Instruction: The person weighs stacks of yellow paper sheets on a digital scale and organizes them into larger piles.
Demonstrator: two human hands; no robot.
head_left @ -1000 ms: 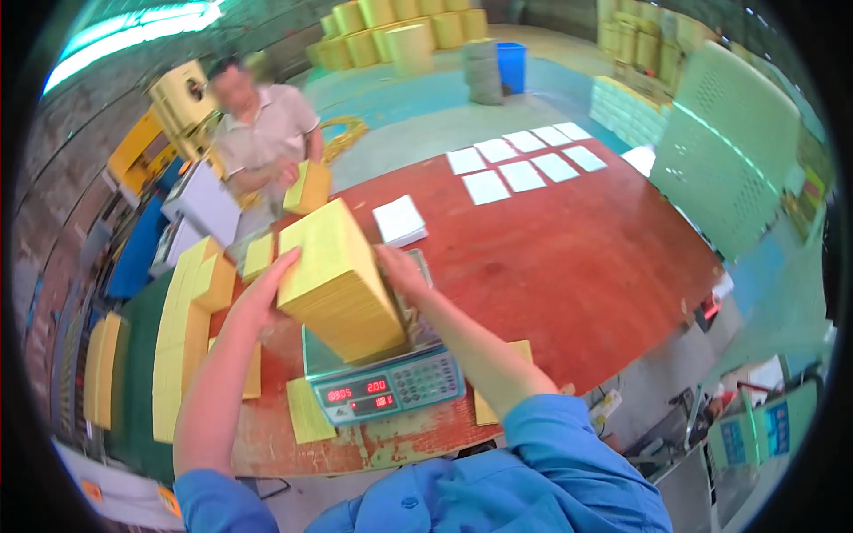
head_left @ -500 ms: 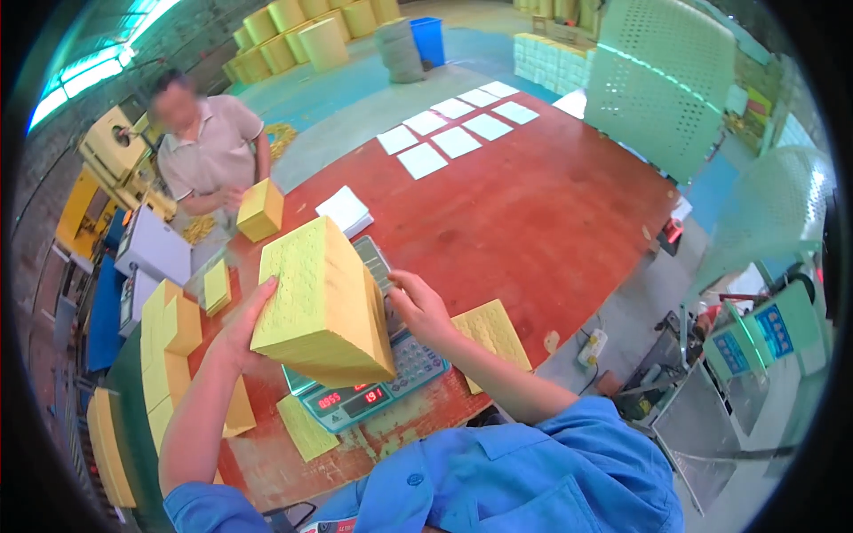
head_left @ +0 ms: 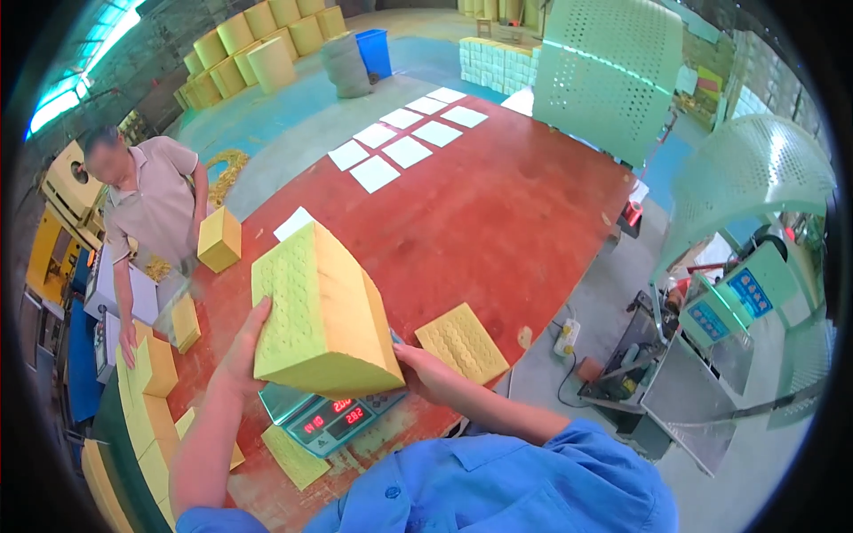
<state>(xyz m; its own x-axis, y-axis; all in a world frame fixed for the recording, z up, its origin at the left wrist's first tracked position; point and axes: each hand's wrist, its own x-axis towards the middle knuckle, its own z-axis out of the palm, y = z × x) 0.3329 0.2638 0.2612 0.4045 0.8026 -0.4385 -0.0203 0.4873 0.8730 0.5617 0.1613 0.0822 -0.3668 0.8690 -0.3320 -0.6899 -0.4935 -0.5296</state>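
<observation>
A thick block of yellow paper sheets (head_left: 342, 320), its side face embossed, is tilted between my two hands. My left hand (head_left: 242, 348) grips its left side, thumb up along the embossed face. At the lower right corner my right hand (head_left: 425, 371) closes on it, the fingertips partly hidden. Directly beneath is a teal digital scale (head_left: 330, 428) with red lit digits; the block covers most of it, and I cannot tell whether they touch. A thin yellow paper stack (head_left: 462, 342) lies right of the scale, and a yellow sheet pile (head_left: 293, 455) lies at its lower left.
Across the red table's (head_left: 498, 222) left edge stands a co-worker (head_left: 155, 200), one hand on a row of yellow blocks (head_left: 147, 400). Another yellow block (head_left: 219, 240) sits near them. White sheets (head_left: 409, 151) lie at the far side. A green perforated guard (head_left: 609, 80) stands beyond the right edge.
My right hand has come onto the block's lower right corner. The block has turned slightly. The co-worker's hand has moved from the single block to the row. My view has shifted right.
</observation>
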